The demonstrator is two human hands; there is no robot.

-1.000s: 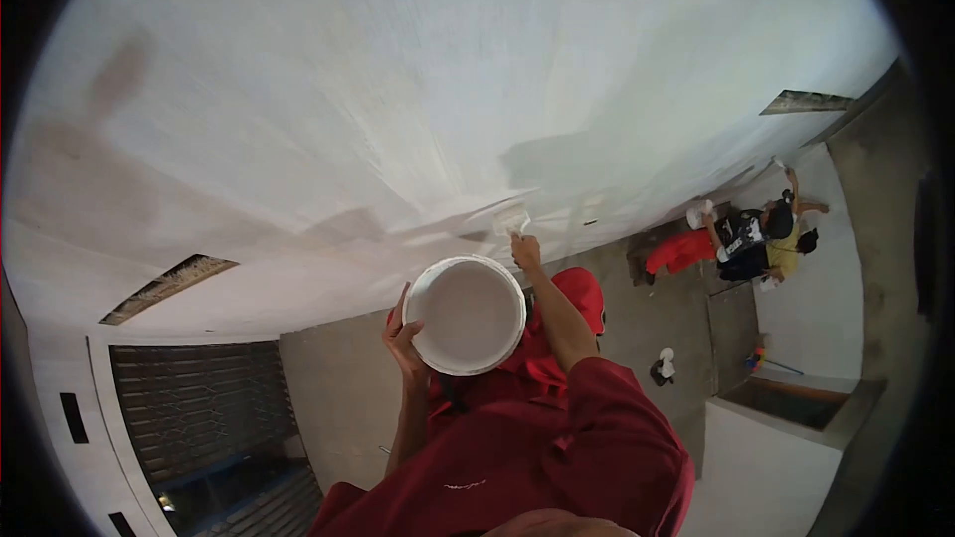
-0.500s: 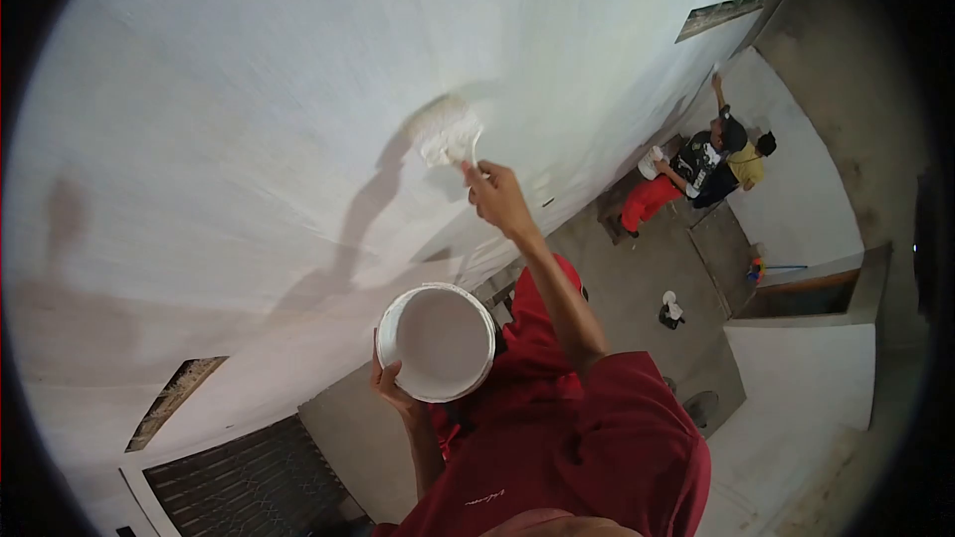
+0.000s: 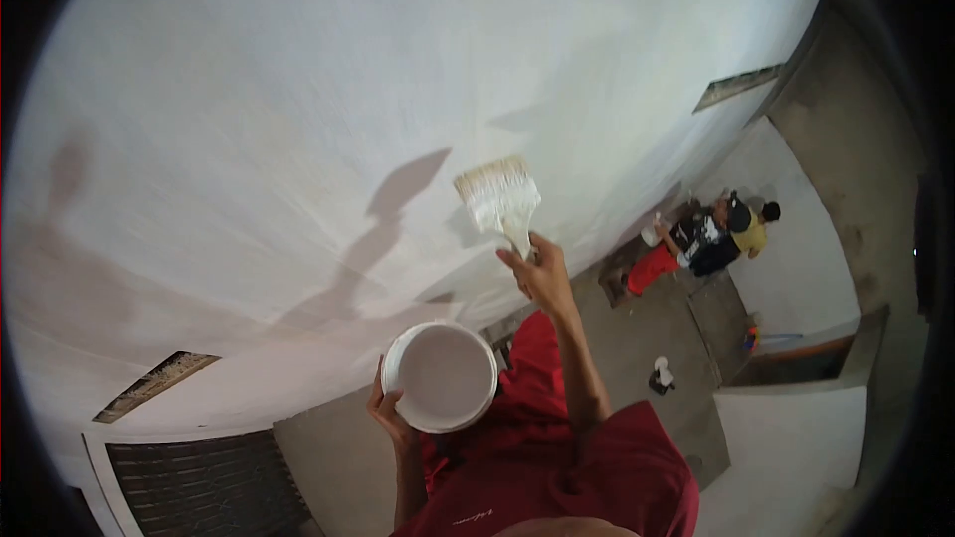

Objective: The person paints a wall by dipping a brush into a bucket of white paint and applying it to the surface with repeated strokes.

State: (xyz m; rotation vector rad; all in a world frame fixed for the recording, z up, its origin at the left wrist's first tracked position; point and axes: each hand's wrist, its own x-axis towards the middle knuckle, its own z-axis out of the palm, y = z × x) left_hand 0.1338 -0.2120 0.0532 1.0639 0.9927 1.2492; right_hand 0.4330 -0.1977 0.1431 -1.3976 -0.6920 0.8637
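My left hand (image 3: 391, 410) grips the side of a white bucket (image 3: 390, 366), its thumb over the rim and the fingers along the outer wall. Pale paint (image 3: 446, 373) fills the part of the bucket that shows. In my right hand (image 3: 543, 278) is a wide paintbrush (image 3: 503, 197), held by the handle with bristles pointing up and left. White paint coats its lower bristles and ferrule. The brush stands in front of the whitish wall (image 3: 288, 70), and its shadow falls apart from it, to the left.
Two people (image 3: 711, 234) are by the far wall at right, one with a white container (image 3: 653, 231). A small black-and-white item (image 3: 661, 376) lies on the grey floor (image 3: 622, 358). Slot openings (image 3: 154, 388) break the wall, and a dark grille (image 3: 204, 482) is at lower left.
My right hand has brought the paintbrush down and to the right, and the brush's shadow has separated from it. The far person's raised arm has come down. My view has shifted slightly.
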